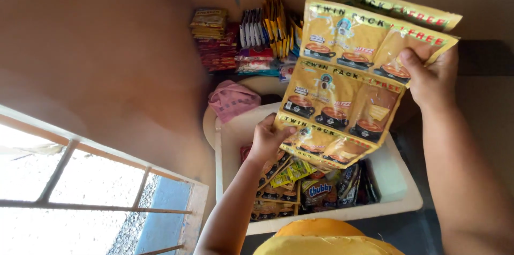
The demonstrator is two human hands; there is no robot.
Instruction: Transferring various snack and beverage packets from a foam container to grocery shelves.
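Yellow cloth (pixel 321 236) sits closest below us. We hold a strip of yellow sachets (pixel 348 83) above the white box (pixel 393 177), right hand (pixel 431 75) fingers pinching its top, left hand (pixel 266 140) gripping its bottom corner, keeping it flat.

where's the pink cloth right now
In the head view, the pink cloth lies left of centre, behind the white box, below the hanging sachets.

Sachet strip (pixel 342 89) blocks white box (pixel 399 182) mouth; packets crowd left, right corner free.
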